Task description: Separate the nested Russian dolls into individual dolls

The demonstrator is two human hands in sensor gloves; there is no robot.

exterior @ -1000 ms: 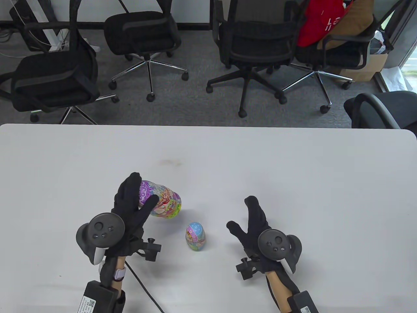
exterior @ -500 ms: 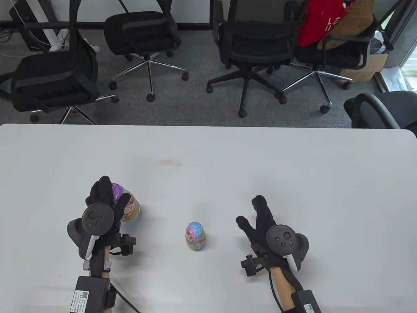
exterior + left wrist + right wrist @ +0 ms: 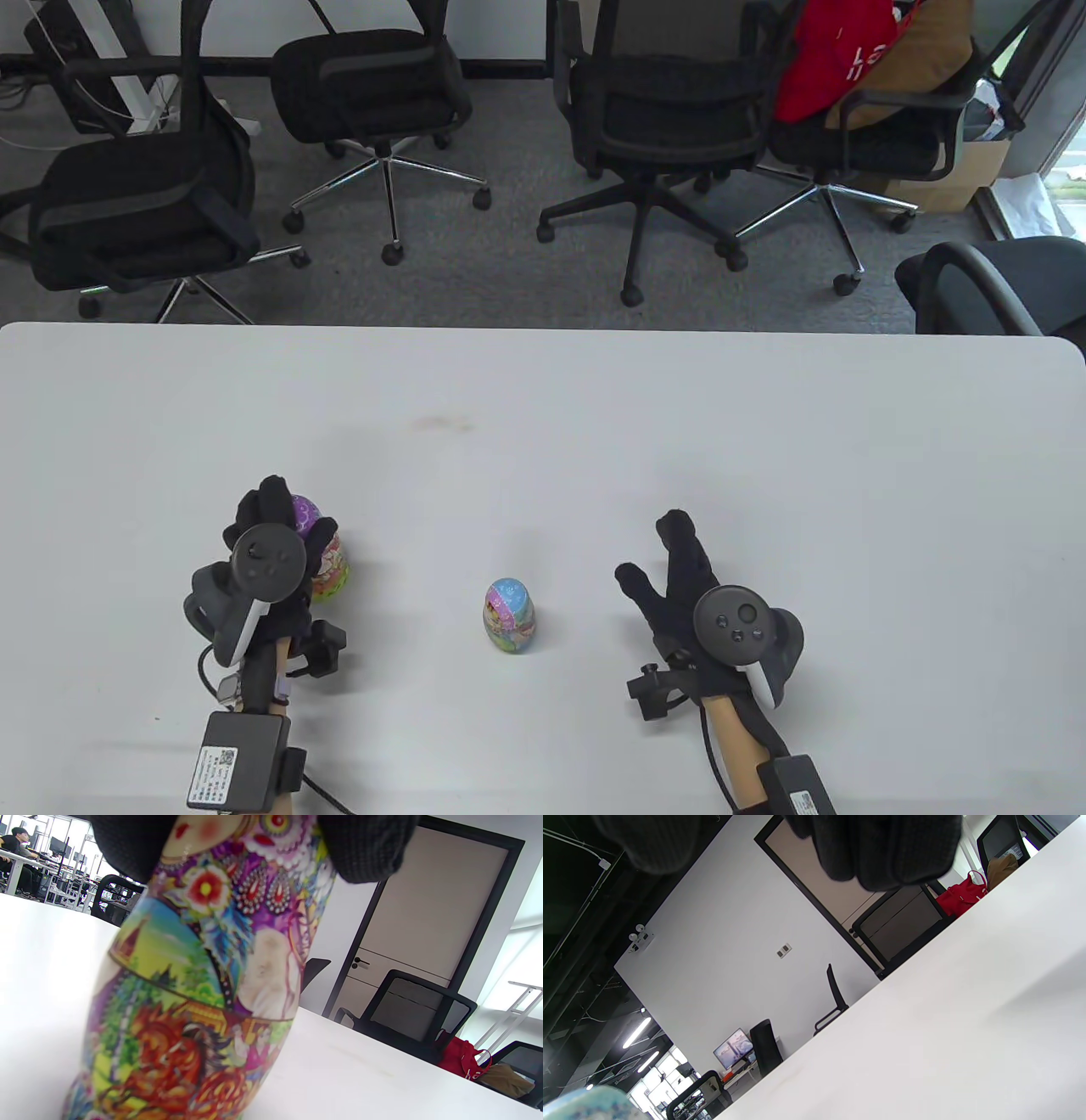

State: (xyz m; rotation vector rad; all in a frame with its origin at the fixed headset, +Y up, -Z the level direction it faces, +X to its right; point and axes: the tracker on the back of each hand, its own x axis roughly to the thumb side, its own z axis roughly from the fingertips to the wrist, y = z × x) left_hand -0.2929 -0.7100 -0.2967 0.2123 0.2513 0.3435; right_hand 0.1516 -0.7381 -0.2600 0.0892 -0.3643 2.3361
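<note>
A large doll [image 3: 327,564] with purple, green and orange painting stands upright on the white table [image 3: 543,407] at the left. My left hand [image 3: 288,526] grips its top from above; the doll fills the left wrist view [image 3: 199,984], closed at its seam. A small blue and pink doll [image 3: 509,615] stands upright in the middle, free of both hands; its blue top shows at the right wrist view's bottom left corner [image 3: 589,1105]. My right hand [image 3: 666,569] lies open and empty on the table to the right of the small doll.
Several black office chairs [image 3: 373,93] stand on the grey floor beyond the table's far edge. One chair carries a red bag [image 3: 836,55]. A cable [image 3: 331,794] trails from my left wrist unit at the near edge.
My left hand carried the large doll leftward from beside the small doll, turned it from tilted to upright and set it on the table. My right hand shifted slightly right, then stayed.
</note>
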